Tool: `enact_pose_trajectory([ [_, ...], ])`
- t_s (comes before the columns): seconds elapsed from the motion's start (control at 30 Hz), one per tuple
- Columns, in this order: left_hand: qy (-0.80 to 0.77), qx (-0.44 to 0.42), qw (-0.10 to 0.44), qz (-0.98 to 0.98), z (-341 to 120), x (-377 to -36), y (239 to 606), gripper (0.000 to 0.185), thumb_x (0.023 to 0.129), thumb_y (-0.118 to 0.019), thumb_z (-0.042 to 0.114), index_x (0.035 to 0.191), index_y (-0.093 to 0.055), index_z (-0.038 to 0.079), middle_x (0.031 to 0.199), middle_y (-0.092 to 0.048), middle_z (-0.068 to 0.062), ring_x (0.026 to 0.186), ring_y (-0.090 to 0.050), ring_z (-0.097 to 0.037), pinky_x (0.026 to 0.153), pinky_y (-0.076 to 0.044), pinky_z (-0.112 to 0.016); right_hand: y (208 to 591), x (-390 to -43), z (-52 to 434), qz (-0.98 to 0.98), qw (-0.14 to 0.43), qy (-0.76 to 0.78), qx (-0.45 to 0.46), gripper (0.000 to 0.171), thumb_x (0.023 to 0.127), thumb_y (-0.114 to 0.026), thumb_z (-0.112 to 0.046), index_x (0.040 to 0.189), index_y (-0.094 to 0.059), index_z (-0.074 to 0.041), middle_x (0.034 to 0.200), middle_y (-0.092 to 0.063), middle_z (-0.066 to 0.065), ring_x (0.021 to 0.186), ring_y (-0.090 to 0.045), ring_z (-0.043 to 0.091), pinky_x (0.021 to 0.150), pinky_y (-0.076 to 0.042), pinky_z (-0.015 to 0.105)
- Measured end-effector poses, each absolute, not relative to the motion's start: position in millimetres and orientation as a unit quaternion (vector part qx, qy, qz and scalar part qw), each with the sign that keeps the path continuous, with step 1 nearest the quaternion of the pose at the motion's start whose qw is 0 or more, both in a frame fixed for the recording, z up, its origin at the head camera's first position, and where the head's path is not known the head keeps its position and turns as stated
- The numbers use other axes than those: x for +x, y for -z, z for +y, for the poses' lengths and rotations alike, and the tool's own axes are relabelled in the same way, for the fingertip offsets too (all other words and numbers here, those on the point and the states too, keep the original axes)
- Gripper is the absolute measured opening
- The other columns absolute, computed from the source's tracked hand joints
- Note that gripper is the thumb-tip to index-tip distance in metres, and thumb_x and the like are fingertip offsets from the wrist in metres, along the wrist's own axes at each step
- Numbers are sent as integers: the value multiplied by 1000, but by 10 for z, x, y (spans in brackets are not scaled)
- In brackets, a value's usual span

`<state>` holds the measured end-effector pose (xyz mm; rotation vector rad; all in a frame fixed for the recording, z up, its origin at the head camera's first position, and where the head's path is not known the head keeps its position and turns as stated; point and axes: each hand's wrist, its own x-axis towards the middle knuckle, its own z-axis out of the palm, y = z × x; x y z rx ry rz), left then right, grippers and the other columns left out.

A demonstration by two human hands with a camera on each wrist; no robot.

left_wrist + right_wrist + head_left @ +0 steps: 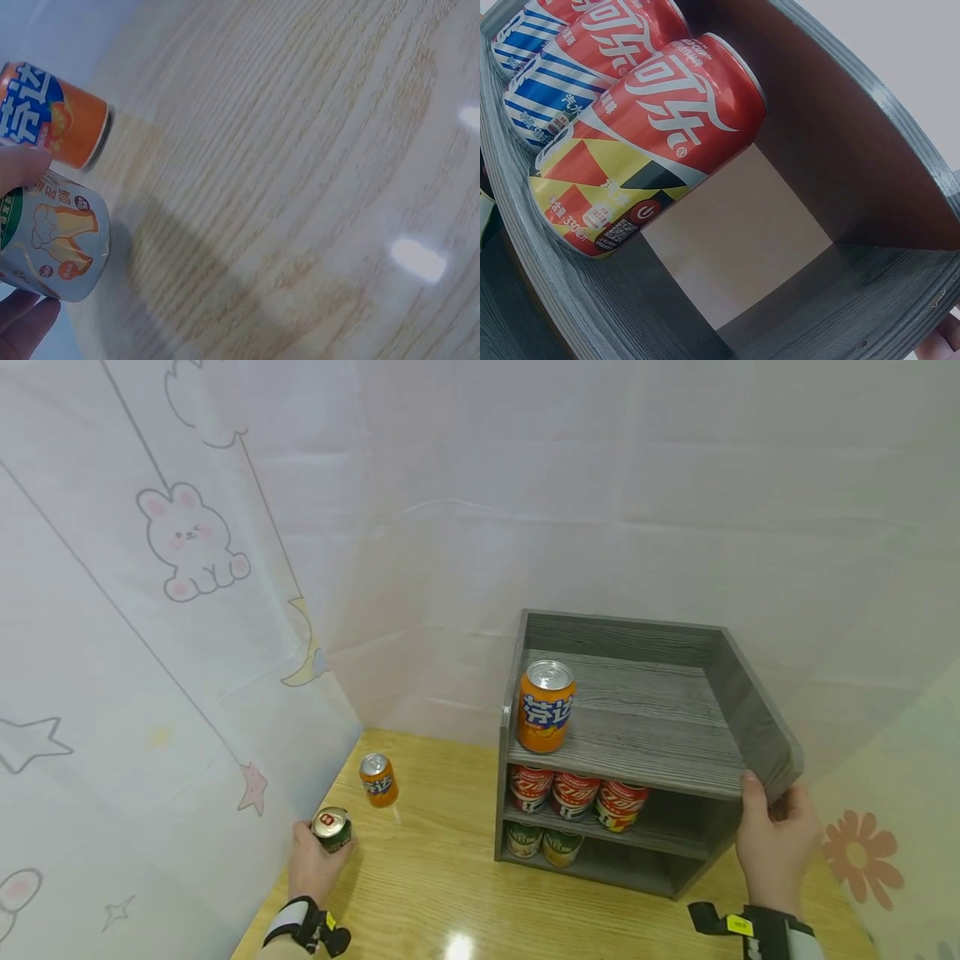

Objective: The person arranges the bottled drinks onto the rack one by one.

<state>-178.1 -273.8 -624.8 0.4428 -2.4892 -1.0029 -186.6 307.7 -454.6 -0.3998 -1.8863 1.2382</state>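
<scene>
Gripping a small green-and-silver drink can (pixel 332 829) on the pale wooden desk (pixel 442 868), the left hand (pixel 315 860) seems mid-pickup; the right hand (pixel 776 839) clasps the grey wooden shelf unit's (pixel 637 752) corner. Next: lift it, probably toward the lowest shelf.

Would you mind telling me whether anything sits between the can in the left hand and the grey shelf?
Nothing visible does: the left hand grips the green can, and bare wooden table runs to the shelf.

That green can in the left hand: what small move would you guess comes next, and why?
Probably lifting the green can toward the shelf unit. The left hand grips it on the table, the right hand holds the shelf's corner, and two green cans sit on the bottom tier.
</scene>
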Motion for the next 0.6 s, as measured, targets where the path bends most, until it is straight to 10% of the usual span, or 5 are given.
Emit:
enact_pose_trajectory([
  [0.6,368,84,203,-904,-2421,-1906,6149,76,74,-92,15,125,-39,-6,116,-53,-28,104,-61,-48,84,-51,-60,4537,-1857,3072,-751,404,-495,-166,35,101,-64,-24,128,-67,-2,103,-59,-20,91,-55,-3,79,-40,16],
])
